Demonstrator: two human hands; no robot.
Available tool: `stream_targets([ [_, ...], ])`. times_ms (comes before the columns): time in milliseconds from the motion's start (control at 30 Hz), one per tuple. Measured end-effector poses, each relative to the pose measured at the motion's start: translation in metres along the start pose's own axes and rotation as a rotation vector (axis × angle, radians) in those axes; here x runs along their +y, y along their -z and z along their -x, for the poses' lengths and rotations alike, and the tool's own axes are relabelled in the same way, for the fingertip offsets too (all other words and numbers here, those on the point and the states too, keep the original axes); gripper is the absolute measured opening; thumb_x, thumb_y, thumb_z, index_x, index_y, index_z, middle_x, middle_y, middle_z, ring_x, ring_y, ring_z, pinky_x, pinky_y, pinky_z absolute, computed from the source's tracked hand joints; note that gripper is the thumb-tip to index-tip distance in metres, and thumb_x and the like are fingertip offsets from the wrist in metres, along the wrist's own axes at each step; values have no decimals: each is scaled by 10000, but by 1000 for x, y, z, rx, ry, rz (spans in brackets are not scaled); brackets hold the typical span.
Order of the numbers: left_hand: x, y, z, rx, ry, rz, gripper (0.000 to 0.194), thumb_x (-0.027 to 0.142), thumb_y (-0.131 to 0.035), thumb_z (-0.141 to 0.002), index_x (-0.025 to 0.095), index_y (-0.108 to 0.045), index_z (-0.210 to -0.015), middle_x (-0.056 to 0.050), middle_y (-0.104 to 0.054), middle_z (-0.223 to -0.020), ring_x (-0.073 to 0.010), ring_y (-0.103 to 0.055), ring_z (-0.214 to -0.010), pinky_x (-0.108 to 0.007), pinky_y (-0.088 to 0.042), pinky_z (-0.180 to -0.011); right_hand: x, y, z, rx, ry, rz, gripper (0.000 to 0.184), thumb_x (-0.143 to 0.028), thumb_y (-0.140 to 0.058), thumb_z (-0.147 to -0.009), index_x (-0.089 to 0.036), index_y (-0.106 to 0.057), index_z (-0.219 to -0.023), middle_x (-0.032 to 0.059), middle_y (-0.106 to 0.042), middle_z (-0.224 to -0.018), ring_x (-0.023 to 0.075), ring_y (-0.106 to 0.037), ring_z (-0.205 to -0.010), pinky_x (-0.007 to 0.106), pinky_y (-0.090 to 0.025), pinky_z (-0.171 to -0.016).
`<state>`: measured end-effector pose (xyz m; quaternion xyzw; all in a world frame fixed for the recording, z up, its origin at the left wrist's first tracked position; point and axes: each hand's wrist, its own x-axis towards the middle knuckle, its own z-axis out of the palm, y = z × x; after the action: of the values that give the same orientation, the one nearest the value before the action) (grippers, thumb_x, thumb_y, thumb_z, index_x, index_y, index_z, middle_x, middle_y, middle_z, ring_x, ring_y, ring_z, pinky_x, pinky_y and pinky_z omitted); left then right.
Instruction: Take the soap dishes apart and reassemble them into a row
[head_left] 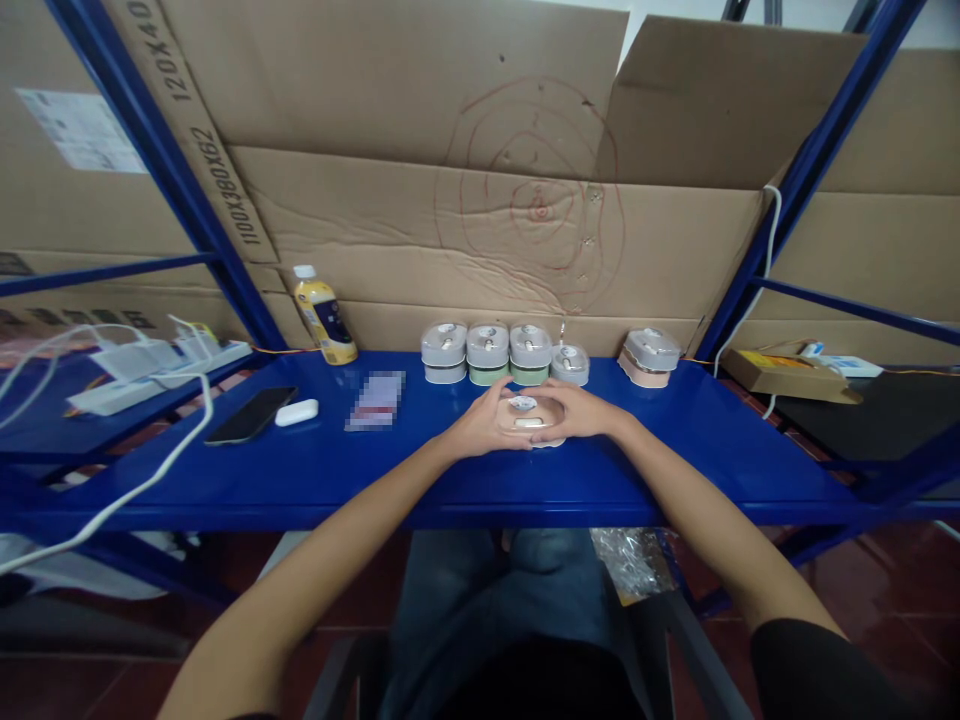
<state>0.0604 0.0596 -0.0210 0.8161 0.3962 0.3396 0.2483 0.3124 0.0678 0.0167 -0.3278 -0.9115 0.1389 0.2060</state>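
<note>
At the front middle of the blue shelf, a pink container with a clear lid [525,410] sits between my two hands. Fingers of my left hand [486,420] curl around its left side. My right hand [581,408] wraps its right side, and the thumbs are close to the near edge. A round label and a white tab show on the lid; the hands cover much of the sides. Just behind stand a grey container [444,352], a green container [488,352] and another green container [531,352], all with clear lids. Beside them is a lower clear piece [571,364].
Another pink container [649,356] stands at the right, its lid looking askew. To the left are a yellow bottle [325,315], a phone [251,415], a white case [297,412] and a blurred packet [376,400]. A white cable [150,487] crosses the left end.
</note>
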Motion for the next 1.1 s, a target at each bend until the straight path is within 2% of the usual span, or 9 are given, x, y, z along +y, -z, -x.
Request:
stream_targets([
  [167, 3, 7, -1, -17, 4, -80, 1179, 620, -944, -575, 240, -370, -1533, -148, -625, -1378, -404, -595, -1307, -549, -495, -1080, 2, 1, 1, -23, -13, 0, 954, -648, -854, -730, -268, -519, -1539, 128, -647, -1330, 333, -640, -1204, 530, -499, -1072],
  [333, -4, 12, -2, -25, -31, -50, 1157, 598, -952, -566, 229, -380, -1502, -157, -630, -1377, -387, -630, -1268, -551, -507, -1074, 5, 0, 0, -43, -7, 9, 1056, -579, -908, -667, -218, -486, -1565, 149, -663, -1332, 351, -643, -1212, 535, -496, -1069],
  [433, -7, 15, -2, 80, -65, -42, 1077, 582, -917, -631, 199, -382, -1483, -167, -627, -1348, -360, -639, -1250, -540, -509, -1083, 6, 12, 3, 10, -27, -6, 938, -529, -896, -684, -217, -564, -1504, 135, -684, -1344, 349, -655, -1215, 527, -497, -1073],
  [533, -4, 18, -1, 221, -109, -35, 821, 522, -803, -793, 198, -412, -1439, -147, -642, -1312, -311, -655, -1214, -503, -510, -1086, 13, 33, 11, 159, -68, -58, 813, -515, -870, -714, -246, -622, -1440, 97, -686, -1386, 339, -653, -1247, 509, -492, -1096],
  [667, 2, 18, -2, 305, -148, -61, 619, 449, -714, -874, 206, -446, -1376, -120, -669, -1226, -281, -665, -1152, -472, -533, -1028, 34, 54, 15, 560, -322, -24, 819, -606, -787, -785, -200, -583, -1466, 145, -646, -1435, 361, -618, -1295, 520, -477, -1118],
  [733, 4, 17, -2, 297, -148, -70, 594, 431, -703, -877, 200, -448, -1361, -121, -671, -1204, -276, -665, -1132, -460, -544, -993, 46, 55, 9, 678, -515, 77, 871, -674, -741, -800, -173, -553, -1487, 192, -639, -1408, 402, -588, -1319, 564, -464, -1116],
  [867, 4, 14, -3, 285, -146, -77, 568, 430, -691, -878, 185, -459, -1336, -126, -669, -1173, -273, -667, -1079, -460, -556, -955, 60, 45, -16, 660, -779, 206, 920, -738, -746, -753, -155, -580, -1445, 256, -627, -1302, 464, -595, -1275, 616, -470, -1070],
  [1000, 2, 14, -4, 315, -146, -69, 550, 424, -681, -882, 176, -467, -1324, -125, -660, -1151, -261, -662, -1042, -447, -565, -925, 63, 34, -41, 667, -830, 227, 901, -797, -716, -739, -134, -615, -1340, 291, -581, -1306, 493, -566, -1284, 650, -466, -1049],
  [1100, 2, 15, -4, 313, -141, -77, 549, 422, -683, -883, 184, -467, -1327, -123, -654, -1162, -257, -658, -1048, -437, -565, -919, 63, 26, -53, 666, -850, 218, 899, -833, -603, -809, -98, -586, -1327, 330, -542, -1340, 513, -510, -1339, 684, -427, -1076],
])
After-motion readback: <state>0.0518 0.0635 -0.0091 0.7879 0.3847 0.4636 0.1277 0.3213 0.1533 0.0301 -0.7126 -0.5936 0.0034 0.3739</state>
